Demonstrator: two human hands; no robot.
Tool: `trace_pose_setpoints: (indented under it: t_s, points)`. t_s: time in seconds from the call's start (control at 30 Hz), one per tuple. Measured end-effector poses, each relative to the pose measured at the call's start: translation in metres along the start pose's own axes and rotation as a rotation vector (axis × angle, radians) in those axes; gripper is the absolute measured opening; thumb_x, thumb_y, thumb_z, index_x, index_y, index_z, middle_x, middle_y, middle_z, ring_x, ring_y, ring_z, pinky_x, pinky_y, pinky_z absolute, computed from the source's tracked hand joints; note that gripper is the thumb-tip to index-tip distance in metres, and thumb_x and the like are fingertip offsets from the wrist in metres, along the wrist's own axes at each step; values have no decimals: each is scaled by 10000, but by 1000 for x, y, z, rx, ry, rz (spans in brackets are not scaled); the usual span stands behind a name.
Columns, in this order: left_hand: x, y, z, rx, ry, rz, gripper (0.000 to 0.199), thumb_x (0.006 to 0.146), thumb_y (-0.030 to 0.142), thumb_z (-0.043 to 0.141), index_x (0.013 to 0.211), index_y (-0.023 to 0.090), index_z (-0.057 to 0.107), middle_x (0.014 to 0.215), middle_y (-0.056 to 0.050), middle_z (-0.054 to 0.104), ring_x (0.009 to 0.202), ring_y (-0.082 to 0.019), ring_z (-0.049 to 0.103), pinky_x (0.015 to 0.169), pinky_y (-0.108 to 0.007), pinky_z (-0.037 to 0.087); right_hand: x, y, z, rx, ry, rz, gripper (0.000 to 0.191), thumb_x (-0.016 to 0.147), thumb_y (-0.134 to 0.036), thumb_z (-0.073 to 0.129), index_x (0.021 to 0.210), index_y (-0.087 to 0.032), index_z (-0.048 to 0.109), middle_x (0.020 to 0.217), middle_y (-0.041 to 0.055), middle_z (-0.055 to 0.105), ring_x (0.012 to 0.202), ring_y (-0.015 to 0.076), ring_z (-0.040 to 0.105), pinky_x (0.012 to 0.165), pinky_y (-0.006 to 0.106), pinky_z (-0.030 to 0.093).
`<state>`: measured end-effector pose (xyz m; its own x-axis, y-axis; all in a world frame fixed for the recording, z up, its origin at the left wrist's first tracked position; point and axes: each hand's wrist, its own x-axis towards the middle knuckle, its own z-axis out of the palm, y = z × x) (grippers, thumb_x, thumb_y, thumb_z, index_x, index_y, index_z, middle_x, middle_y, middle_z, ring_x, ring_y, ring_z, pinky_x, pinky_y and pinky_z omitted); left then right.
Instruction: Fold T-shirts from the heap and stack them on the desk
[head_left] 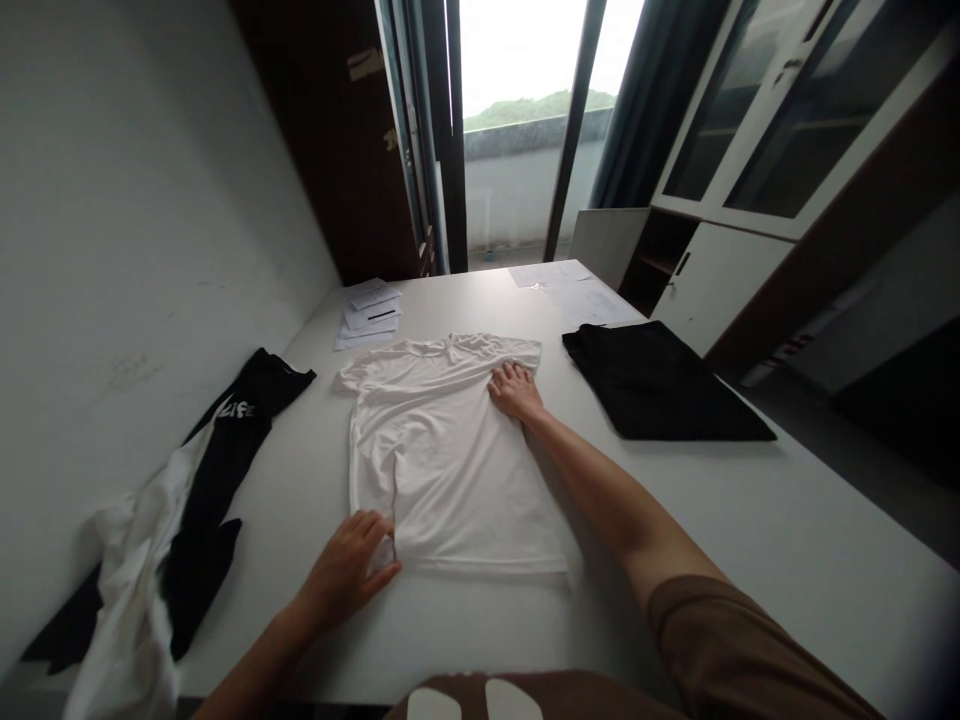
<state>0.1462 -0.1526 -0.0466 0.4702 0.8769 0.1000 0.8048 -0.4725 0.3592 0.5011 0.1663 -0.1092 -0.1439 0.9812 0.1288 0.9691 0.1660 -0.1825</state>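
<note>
one folded black cloth point(667, 385) lies to your right; at least two garments point(225, 450) heap by the wall point(180, 240) at left, with two groups of papers point(371, 315) beyond one white t-shirt point(450, 460), spread mid-table. your right hand point(516, 391) rests open on it; whether your left hand point(352, 560) grips its lower-left hem cannot be told. tabletop point(720, 500) strips flank it.

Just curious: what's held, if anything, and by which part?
The left hand touches the white shirt at its lower-left corner; whether it grips there, I can't tell. The right hand rests on it, holding nothing.
</note>
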Motion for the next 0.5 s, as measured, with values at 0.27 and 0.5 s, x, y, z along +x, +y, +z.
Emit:
trace_pose_setpoints:
  t_s: [0.27,0.5]
  points:
    - [-21,-26,-17,-102,-189,-35,308,1046,388,527,807,199,566,851,-32,621,834,-204,543,778,-317,401,-8,-1,-5,-35,-4,-19,624,1045,-547,310,1580,-240,406,1689,107,289,1540,332,238,1239,542,175]
    - [-37,-36,-54,-154,-464,-133,237,978,374,634,818,201,611,888,-2,648,857,-180,561,785,-283,382,-22,8,-6,-46,-28,-46,633,1043,-575,302,1590,-269,391,1702,95,262,1552,327,226,1234,540,192]
